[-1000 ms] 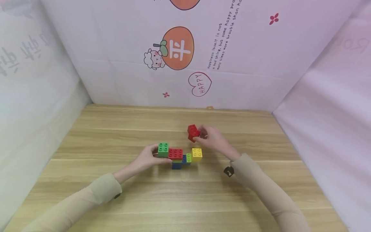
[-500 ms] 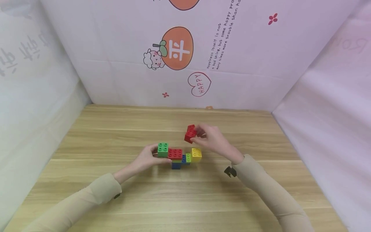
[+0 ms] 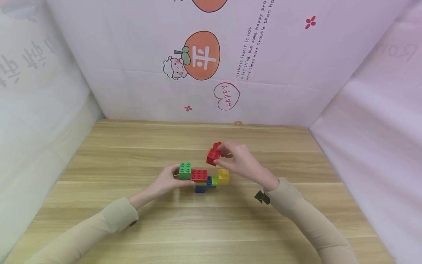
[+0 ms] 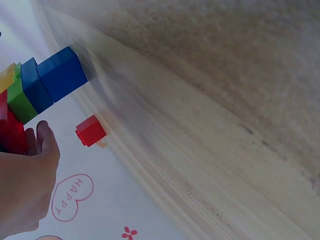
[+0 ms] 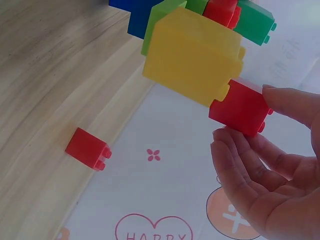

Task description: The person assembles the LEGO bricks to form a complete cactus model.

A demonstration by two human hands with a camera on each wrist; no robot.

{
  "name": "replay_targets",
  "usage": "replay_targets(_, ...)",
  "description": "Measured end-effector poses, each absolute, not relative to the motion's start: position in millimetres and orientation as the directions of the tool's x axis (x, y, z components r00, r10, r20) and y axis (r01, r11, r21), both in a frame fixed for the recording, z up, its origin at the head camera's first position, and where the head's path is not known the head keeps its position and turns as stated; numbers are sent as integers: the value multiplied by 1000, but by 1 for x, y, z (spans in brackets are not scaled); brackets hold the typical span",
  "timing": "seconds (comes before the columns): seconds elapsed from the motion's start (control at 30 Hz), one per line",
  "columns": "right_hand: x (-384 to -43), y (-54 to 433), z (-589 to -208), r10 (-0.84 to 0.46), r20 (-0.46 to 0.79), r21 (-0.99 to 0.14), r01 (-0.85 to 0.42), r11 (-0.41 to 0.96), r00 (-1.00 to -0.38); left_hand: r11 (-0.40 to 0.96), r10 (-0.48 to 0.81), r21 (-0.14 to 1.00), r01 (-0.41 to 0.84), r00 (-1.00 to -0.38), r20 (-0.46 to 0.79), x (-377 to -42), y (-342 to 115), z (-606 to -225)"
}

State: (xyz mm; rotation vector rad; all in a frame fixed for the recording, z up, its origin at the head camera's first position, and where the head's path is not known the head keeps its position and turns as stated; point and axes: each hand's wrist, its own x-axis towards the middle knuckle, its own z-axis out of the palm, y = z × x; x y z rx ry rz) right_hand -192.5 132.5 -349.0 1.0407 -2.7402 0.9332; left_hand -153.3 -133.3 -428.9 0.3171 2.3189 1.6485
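Observation:
My left hand (image 3: 168,180) grips the left end of a joined build of toy bricks, by its green brick (image 3: 185,171) and red brick (image 3: 199,175). Blue bricks (image 4: 62,72) form its underside, and a lime brick (image 5: 160,20) and a yellow brick (image 5: 192,55) its right end. My right hand (image 3: 238,159) pinches a small red brick (image 5: 239,107) between thumb and fingers, above and behind the build in the head view. A second small red brick (image 5: 85,148) rests on the table just behind the held one, partly hidden in the head view.
The wooden table (image 3: 132,146) meets a printed white cloth (image 3: 148,91) at its back edge. White cloth sides (image 3: 369,121) flank it left and right. A dark wrist-worn piece (image 3: 262,197) shows below the right cuff.
My right hand has carried its red brick slightly left and toward the build, away from the other red brick. The left hand and the build stay nearly still.

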Motion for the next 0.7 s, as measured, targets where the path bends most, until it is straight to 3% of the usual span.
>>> replay_targets(0.7, -175, 123, -342, -647, 224, -494, -657, 570, -729, 306, 329, 952, -9, -937, -115, -154, -132, -431)
